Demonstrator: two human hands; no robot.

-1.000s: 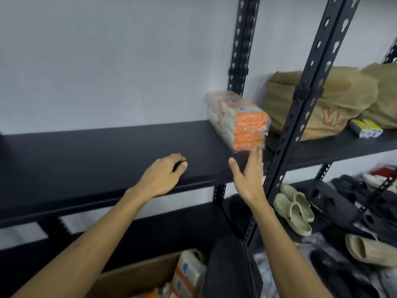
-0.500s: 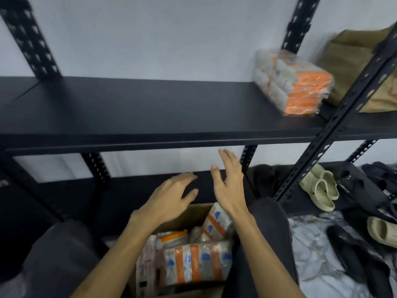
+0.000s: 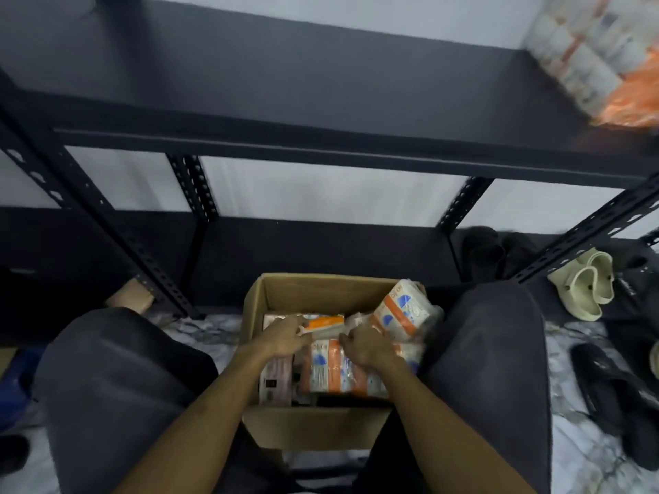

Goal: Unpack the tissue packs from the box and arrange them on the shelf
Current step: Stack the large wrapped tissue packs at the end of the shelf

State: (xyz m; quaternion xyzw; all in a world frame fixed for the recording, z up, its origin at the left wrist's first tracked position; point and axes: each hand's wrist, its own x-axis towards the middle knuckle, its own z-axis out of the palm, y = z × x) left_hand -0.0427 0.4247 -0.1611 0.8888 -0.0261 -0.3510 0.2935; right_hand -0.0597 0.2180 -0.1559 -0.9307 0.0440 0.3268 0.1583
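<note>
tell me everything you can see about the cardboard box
The cardboard box is plain brown, its top open, with a flap hanging down the near side. It stands on the floor between the person's knees, below the black shelf. Several tissue packs lie jumbled inside; the left hand and right hand reach in among them.

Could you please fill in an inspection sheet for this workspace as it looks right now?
Surface: black shelf, mostly bare.
Job's things: one tissue bundle at the shelf's right end; open cardboard box on the floor, tissue packs inside.
Clutter: beige sandals and dark shoes at right.
Hands: left hand and right hand in the box, on packs; grip unclear.
Cables: nothing seen.
Surroundings: white wall, marbled floor.
</note>
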